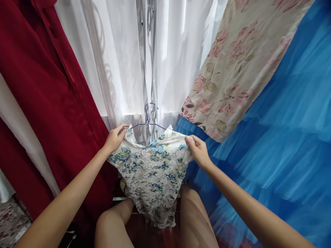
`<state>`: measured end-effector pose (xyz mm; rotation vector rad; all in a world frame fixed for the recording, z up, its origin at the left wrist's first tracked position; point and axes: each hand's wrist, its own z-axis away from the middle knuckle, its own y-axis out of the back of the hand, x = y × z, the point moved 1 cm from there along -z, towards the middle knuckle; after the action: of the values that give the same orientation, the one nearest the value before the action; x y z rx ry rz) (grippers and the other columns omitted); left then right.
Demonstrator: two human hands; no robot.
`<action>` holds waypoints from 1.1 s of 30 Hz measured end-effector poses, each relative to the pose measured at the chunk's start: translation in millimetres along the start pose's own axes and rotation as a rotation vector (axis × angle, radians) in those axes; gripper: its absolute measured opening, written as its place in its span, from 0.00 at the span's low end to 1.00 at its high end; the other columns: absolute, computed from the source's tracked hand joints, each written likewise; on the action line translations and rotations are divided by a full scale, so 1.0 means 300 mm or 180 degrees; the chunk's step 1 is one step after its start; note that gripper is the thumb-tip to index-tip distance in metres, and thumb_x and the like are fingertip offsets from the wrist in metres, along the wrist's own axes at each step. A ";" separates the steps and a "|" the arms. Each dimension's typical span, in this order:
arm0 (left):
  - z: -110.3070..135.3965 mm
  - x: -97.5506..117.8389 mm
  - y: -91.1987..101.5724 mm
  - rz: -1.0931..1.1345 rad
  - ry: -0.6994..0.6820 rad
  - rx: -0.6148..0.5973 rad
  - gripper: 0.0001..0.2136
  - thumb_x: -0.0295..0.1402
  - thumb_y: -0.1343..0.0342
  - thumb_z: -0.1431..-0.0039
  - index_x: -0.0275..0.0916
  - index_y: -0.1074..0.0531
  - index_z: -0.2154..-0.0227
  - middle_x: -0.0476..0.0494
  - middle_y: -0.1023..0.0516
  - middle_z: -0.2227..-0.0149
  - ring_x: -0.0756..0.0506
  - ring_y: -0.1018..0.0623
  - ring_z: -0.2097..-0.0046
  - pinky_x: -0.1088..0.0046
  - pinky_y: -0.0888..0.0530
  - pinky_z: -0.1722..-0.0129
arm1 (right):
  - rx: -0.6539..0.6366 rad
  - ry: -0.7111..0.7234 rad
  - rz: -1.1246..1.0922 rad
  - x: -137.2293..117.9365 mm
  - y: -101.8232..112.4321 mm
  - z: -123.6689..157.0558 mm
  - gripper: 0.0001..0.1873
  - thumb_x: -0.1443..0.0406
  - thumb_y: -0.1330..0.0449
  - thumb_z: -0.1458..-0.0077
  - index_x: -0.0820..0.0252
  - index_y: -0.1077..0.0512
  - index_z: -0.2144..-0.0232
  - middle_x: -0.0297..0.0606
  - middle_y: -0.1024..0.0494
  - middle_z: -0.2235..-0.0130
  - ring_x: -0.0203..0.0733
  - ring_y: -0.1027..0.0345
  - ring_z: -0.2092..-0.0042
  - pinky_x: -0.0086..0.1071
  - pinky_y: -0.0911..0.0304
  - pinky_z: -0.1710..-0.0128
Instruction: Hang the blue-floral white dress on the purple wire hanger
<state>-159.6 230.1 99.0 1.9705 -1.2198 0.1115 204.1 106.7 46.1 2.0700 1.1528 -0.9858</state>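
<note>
A white blouse (155,172) with blue and green flowers hangs spread out in front of me on a purple wire hanger (147,119). The hanger's hook points up, and its arms run into the blouse's neckline. My left hand (117,138) pinches the blouse at its left shoulder. At the opposite shoulder, my right hand (198,150) grips the fabric between thumb and fingers. The lower hem falls between my knees, and the cloth looks crinkled.
Long dark red fabric (69,103) hangs at the left. White curtains (170,62) with dangling ribbons are straight ahead. To the right hang a pink-flowered beige garment (232,75) and a tiered blue tulle skirt (279,137).
</note>
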 end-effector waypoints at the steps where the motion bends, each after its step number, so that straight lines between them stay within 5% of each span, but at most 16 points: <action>1: -0.001 0.013 0.004 -0.0088 -0.0077 -0.0086 0.19 0.43 0.53 0.36 0.40 0.28 0.50 0.47 0.23 0.63 0.45 0.26 0.63 0.74 0.33 0.61 | 0.0111 0.0093 0.0010 -0.025 0.005 -0.029 0.18 0.50 0.42 0.44 0.58 0.29 0.72 0.32 0.32 0.74 0.39 0.41 0.71 0.30 0.45 0.71; 6: -0.039 0.003 0.024 -0.0955 0.0277 -0.0174 0.20 0.49 0.47 0.41 0.41 0.24 0.55 0.43 0.21 0.62 0.41 0.25 0.61 0.72 0.35 0.64 | 0.0180 0.0139 0.0061 -0.196 -0.046 -0.167 0.15 0.53 0.40 0.48 0.58 0.30 0.74 0.32 0.33 0.75 0.39 0.42 0.71 0.31 0.45 0.70; 11: -0.068 -0.048 -0.011 -0.1299 0.0593 -0.0082 0.17 0.41 0.56 0.35 0.38 0.24 0.63 0.41 0.22 0.68 0.42 0.25 0.65 0.72 0.37 0.68 | -0.0002 0.0567 0.0071 -0.334 -0.132 -0.043 0.14 0.55 0.46 0.40 0.58 0.34 0.72 0.31 0.36 0.74 0.38 0.43 0.70 0.30 0.46 0.69; 17: -0.091 -0.043 -0.076 -0.1295 0.0690 -0.0071 0.18 0.42 0.55 0.35 0.41 0.27 0.51 0.37 0.21 0.60 0.38 0.23 0.59 0.69 0.34 0.62 | -0.0063 0.0405 0.0035 -0.329 -0.113 -0.082 0.15 0.55 0.48 0.40 0.58 0.35 0.74 0.31 0.38 0.74 0.38 0.45 0.70 0.30 0.47 0.69; 25: -0.060 -0.025 -0.074 -0.1253 0.0847 -0.0019 0.22 0.50 0.57 0.35 0.39 0.25 0.58 0.32 0.21 0.61 0.32 0.23 0.57 0.64 0.33 0.62 | -0.0113 0.0664 0.0014 -0.370 -0.134 -0.041 0.17 0.53 0.51 0.38 0.55 0.40 0.73 0.30 0.42 0.75 0.38 0.47 0.71 0.30 0.48 0.70; 33: -0.069 -0.039 -0.066 -0.0946 0.1137 0.0223 0.16 0.47 0.49 0.40 0.39 0.25 0.65 0.34 0.22 0.65 0.33 0.24 0.58 0.63 0.34 0.61 | -0.0425 0.0480 -0.0060 -0.346 -0.145 -0.139 0.19 0.50 0.50 0.40 0.56 0.38 0.74 0.31 0.38 0.74 0.38 0.44 0.69 0.29 0.45 0.68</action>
<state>-143.9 256.6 96.3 2.0599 -0.6963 0.3422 142.4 111.3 149.0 2.0573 1.2801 -0.7498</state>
